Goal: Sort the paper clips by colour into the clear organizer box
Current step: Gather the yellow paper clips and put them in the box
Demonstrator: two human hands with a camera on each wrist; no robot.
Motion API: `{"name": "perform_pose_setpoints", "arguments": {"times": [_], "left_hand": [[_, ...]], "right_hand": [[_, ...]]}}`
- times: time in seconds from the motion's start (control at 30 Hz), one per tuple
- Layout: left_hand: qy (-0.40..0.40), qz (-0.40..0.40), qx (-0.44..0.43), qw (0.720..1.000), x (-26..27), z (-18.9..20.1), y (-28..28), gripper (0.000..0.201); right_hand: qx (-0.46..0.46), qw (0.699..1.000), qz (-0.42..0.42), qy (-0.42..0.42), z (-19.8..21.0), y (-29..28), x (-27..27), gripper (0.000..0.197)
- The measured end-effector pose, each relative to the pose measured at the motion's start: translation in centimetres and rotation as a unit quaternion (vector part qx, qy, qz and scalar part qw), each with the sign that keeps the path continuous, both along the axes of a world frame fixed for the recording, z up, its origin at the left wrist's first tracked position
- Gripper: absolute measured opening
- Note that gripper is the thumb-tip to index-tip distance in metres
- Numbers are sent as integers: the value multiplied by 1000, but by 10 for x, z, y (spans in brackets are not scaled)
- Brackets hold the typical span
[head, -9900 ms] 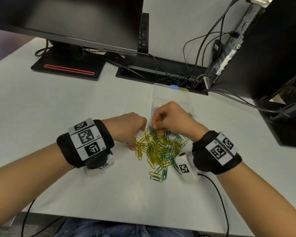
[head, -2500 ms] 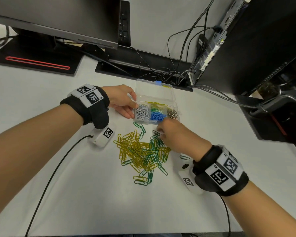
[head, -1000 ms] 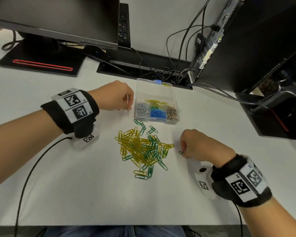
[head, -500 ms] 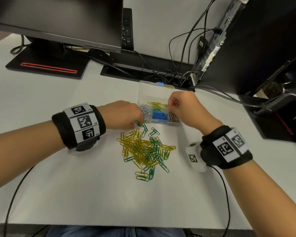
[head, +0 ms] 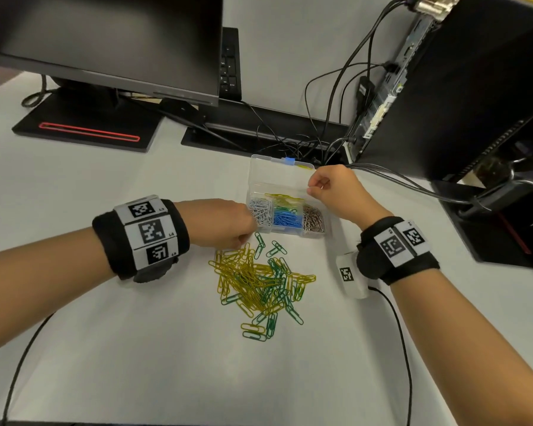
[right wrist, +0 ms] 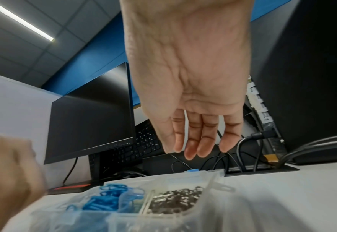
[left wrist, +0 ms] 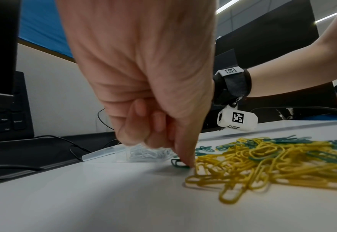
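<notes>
Head view: the clear box [head: 260,170] sits open on the desk [head: 136,348], its compartments holding white, yellow, green, blue and brown clips. Just in front of the box lies a heap [head: 259,281] of yellow and green clips. The left hand [head: 225,224] is at the box's front left corner, fingers curled down at the heap's edge. The right hand [head: 333,192] hovers over the box's right rear, fingers loosely bent; I cannot tell here whether they hold a clip.

Left wrist view: the left hand [left wrist: 153,94] has most fingers curled in, one fingertip [left wrist: 185,160] pressing a green clip [left wrist: 176,162] to the desk beside the heap [left wrist: 262,164].

Right wrist view: the right hand [right wrist: 189,94] hangs above the box [right wrist: 213,202], fingers [right wrist: 207,141] nearly straight, close together, empty.
</notes>
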State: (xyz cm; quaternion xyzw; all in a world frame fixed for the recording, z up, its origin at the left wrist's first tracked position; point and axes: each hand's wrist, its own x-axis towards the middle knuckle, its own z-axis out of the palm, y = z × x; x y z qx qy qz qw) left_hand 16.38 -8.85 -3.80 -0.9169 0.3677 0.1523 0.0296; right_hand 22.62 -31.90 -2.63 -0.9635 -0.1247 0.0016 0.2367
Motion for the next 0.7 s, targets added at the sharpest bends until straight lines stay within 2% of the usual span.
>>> {"name": "perform_pose_setpoints", "arguments": {"times": [0.07,0.13,0.2,0.27,0.47,0.6,0.7], "left_hand": [[-6,-3,-35,999,-2,2,2,11],[-26,13,-113,993,1,8,0,11],[-56,39,-203,977,10,18,-9,10],[-73,69,-256,961,23,26,-26,9],[-45,177,-249,951,58,19,-53,10],[-63,318,-261,909,77,12,-29,19],[-29,374,-234,897,85,6,-11,31]], "right_hand": [[16,1000,-7,-5,-1,-5,1,10],[41,999,-19,-14,-1,-10,4,9],[54,998,-36,-25,-1,-13,8,9],[61,996,-45,-40,-1,-15,14,10],[23,998,-24,-58,-6,-14,37,29],[-42,999,-8,8,-12,-5,53,36],[-63,996,-16,58,-11,1,60,37]]}}
